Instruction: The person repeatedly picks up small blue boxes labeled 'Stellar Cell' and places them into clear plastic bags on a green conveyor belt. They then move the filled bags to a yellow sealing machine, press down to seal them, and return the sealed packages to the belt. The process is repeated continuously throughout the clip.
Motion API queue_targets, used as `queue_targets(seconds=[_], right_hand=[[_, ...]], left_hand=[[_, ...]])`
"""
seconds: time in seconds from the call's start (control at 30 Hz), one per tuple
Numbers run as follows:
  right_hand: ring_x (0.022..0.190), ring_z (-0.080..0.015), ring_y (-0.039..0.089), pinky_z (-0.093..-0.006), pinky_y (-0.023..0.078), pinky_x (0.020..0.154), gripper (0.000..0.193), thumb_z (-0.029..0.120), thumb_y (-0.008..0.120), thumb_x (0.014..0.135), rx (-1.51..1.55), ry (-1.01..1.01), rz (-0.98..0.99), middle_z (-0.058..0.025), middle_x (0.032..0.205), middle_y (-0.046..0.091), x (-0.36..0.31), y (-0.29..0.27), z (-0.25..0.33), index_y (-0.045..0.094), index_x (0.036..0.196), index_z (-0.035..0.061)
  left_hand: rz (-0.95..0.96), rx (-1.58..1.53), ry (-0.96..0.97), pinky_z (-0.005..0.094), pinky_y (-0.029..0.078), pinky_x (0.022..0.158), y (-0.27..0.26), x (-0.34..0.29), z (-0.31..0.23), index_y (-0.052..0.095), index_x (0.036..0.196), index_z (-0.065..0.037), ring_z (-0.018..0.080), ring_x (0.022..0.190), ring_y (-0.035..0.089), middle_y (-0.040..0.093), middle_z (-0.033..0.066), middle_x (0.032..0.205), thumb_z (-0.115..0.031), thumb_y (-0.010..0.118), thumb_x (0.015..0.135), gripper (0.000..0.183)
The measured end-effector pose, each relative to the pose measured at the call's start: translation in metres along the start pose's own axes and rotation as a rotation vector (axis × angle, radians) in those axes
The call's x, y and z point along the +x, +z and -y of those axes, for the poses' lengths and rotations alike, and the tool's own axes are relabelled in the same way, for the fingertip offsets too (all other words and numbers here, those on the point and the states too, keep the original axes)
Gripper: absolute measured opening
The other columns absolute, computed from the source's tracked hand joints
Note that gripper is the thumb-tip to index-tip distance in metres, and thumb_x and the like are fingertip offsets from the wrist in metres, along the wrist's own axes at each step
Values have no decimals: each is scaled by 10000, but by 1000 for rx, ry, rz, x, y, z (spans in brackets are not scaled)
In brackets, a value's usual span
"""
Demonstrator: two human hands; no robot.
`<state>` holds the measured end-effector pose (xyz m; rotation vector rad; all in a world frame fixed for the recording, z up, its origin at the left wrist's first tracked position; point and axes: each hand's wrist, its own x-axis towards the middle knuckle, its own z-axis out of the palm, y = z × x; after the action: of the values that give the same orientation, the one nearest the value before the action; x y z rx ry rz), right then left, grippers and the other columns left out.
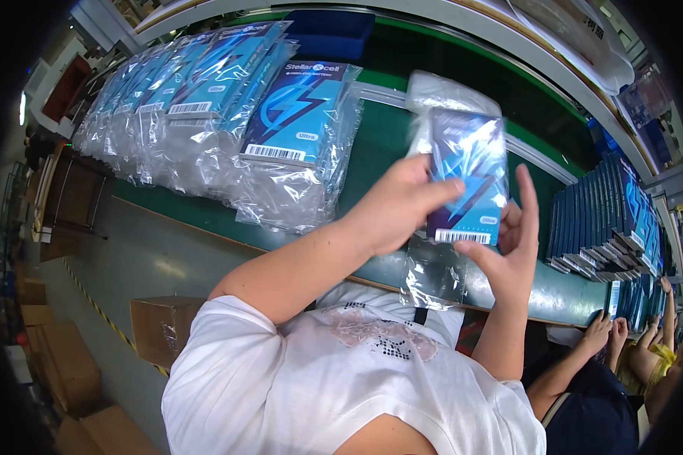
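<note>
L hand (398, 208) + R hand (508, 243) hold blue box (467, 178) in clear bag (440, 98).

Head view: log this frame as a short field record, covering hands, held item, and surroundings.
left hand: grips the blue box from its left side
right hand: supports the box from below and right
held item: flat blue box in a clear plastic sleeve
surface: green conveyor belt
left of hands: row of bagged blue boxes
right of hands: stack of unbagged blue boxes
lower right: another person's hands
</note>
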<state>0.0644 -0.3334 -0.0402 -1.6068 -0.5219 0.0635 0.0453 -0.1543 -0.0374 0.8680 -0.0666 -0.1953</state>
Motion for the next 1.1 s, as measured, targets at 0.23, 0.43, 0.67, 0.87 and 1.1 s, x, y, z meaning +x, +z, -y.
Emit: queue_targets(seconds=[0.23, 0.43, 0.67, 0.87, 1.1], right_hand=[[687, -106, 545, -193, 438, 661, 171, 24, 443, 922, 16, -680, -783, -84, 894, 593, 10, 2, 30, 553, 1049, -9], [859, -153, 561, -245, 441, 771, 222, 9, 533, 873, -241, -474, -9, -101, 1014, 592, 9, 19, 26, 566, 1091, -13], [885, -202, 565, -293, 435, 792, 560, -29, 591, 697, -122, -486, 287, -150, 1053, 605, 9, 4, 34, 481, 1246, -46], [784, -157, 573, -262, 440, 673, 391, 117, 662, 788, -483, -94, 35, -98, 957, 619, -9, -26, -4, 561, 1142, -16], [621, -280, 578, -370, 443, 549, 309, 271, 704, 780, -1020, 137, -46, -129, 731, 602, -30, -15, -42, 577, 805, -9]], left_hand=[[263, 186, -164, 354, 442, 976, 17, -15, 5, 470, 1247, 31, 212, 1134, 540, 551, 140, 1203, -229, 530, 949, 400], [52, -109, -182, 298, 461, 832, 19, -13, 8, 527, 1139, -26, 140, 956, 532, 552, 54, 1051, -425, 442, 964, 444], [-218, 572, 497, 300, 448, 846, 19, -43, -41, 537, 1083, 46, 210, 957, 587, 554, 176, 1132, -58, 549, 805, 297], [-554, 1518, 910, 310, 389, 978, -3, -60, -76, 484, 1272, 47, 225, 1131, 519, 538, 139, 1243, -101, 540, 832, 467], [-590, 2096, 631, 483, 233, 1076, -1, -63, -64, 452, 1308, 0, 401, 1319, 310, 402, 213, 1380, -254, 667, 819, 592]])
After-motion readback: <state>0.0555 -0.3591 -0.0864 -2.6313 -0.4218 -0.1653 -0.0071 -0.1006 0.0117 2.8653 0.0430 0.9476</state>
